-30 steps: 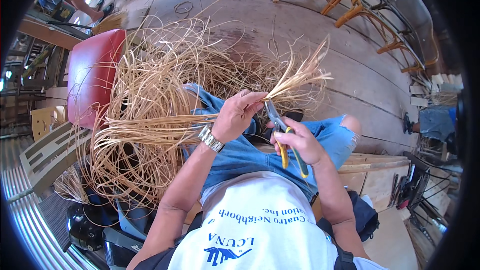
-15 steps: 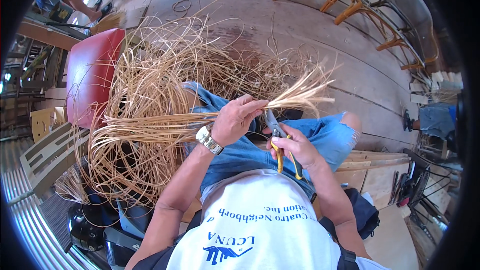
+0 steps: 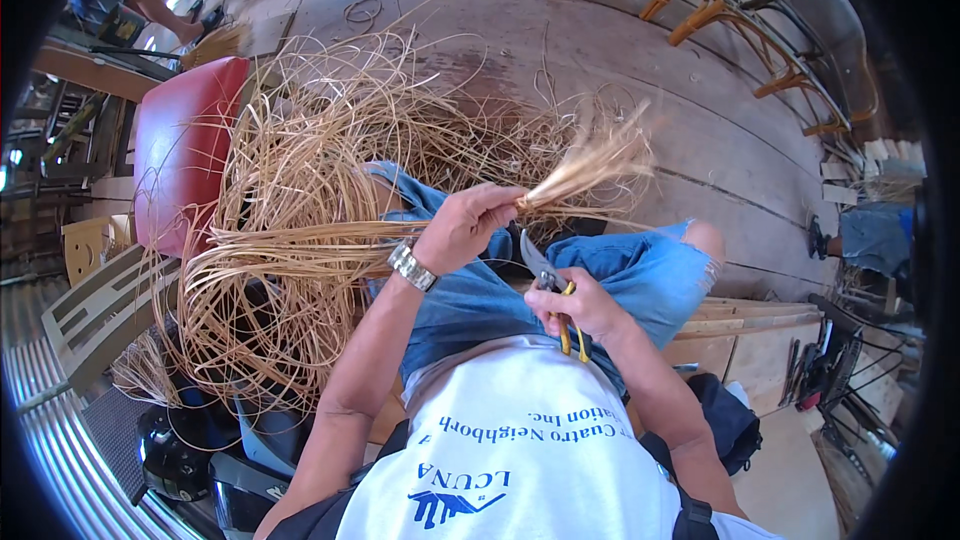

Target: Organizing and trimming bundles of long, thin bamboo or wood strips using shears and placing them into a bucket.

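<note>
My left hand (image 3: 468, 225) is closed round a bundle of thin tan rattan strips (image 3: 310, 238). Their frayed ends (image 3: 590, 165) fan out past my fingers to the upper right, blurred by motion. The long part of the bundle trails left into a big loose heap of strips (image 3: 290, 160). In my right hand (image 3: 585, 302) is a pair of pruning shears (image 3: 541, 262) with yellow handles. The blades point up and left, just below the bundle and apart from it. My right fingers wrap the handles.
A red padded seat (image 3: 190, 152) stands left of the heap. Rattan chair frames (image 3: 700, 0) are at the upper right on the plank floor (image 3: 720, 110). A shiny black rounded object (image 3: 172, 455) lies at lower left. Another person's legs (image 3: 150, 5) show at upper left.
The frayed ends have swung upward and are blurred. My right hand has drawn the shears down, away from the bundle. My left hand has shifted slightly left.
</note>
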